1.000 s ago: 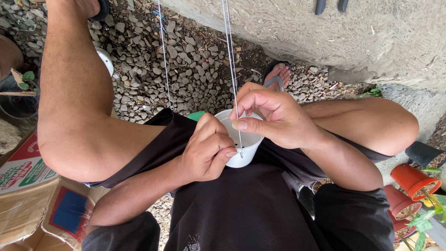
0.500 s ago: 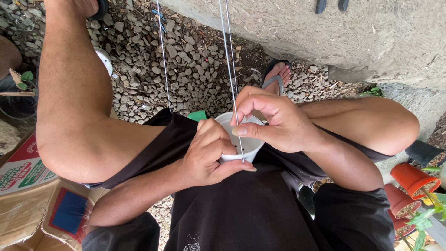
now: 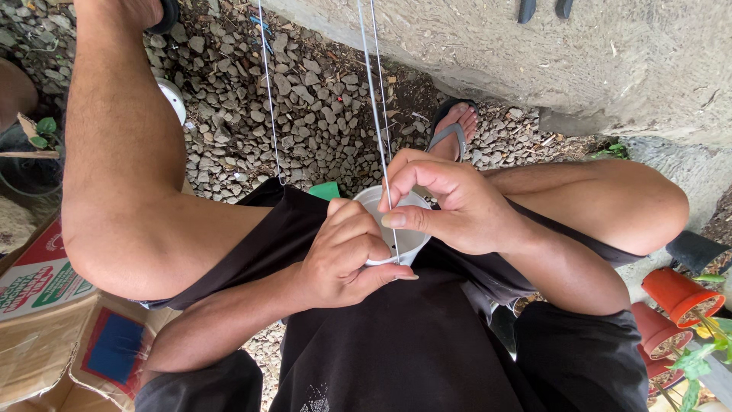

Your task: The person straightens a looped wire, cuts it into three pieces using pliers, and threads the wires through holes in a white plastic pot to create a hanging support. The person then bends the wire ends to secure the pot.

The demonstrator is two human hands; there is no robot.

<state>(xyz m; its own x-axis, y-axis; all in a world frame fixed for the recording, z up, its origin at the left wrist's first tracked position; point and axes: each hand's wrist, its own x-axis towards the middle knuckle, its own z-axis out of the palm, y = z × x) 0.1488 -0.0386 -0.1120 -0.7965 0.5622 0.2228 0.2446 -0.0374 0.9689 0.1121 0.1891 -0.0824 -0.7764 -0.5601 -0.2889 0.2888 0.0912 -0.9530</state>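
Cup point(image 3: 408, 240), white, sits over the seated person's lap, left hand point(image 3: 343, 255) wrapped around its side to steady it, while right hand point(image 3: 457, 202) pinches taut strings point(image 3: 377, 114) running up from its rim; orange pots point(image 3: 675, 294) lie at right.

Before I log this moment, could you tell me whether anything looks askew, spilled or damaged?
Nothing stands out. The left hand grips the small white plastic cup while the right hand pinches a thin white string running taut into it; nothing spilled is visible.
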